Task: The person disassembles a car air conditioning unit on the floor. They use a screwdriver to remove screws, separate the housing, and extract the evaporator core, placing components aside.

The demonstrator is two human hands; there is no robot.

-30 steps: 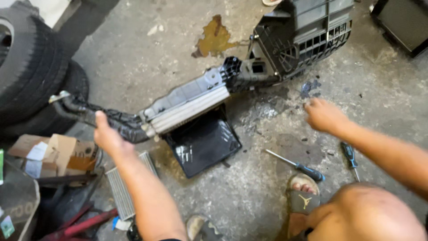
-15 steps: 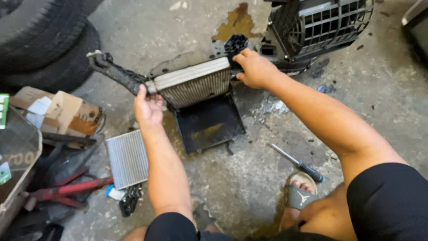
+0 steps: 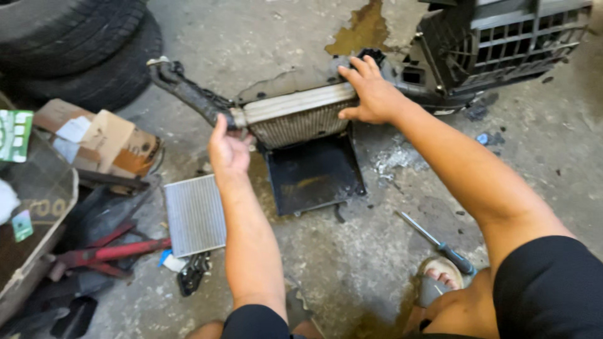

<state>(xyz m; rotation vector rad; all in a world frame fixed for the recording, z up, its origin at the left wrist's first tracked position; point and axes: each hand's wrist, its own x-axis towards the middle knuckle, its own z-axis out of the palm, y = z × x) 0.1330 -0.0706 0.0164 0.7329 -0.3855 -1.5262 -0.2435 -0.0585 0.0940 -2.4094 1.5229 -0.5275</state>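
A stained concrete floor carries everything here, with stacked tyres at its far left corner. The finned heater core is held up above a black tray, seemingly freed from the black plastic housing at the far right, so removal looks largely done; setting it down remains. The left hand has its fingers wrapped around the core's black hose end; the right hand has its fingers spread over the opposite end. At the left edge lies a torn brown cardboard box, beside a green-and-white packet.
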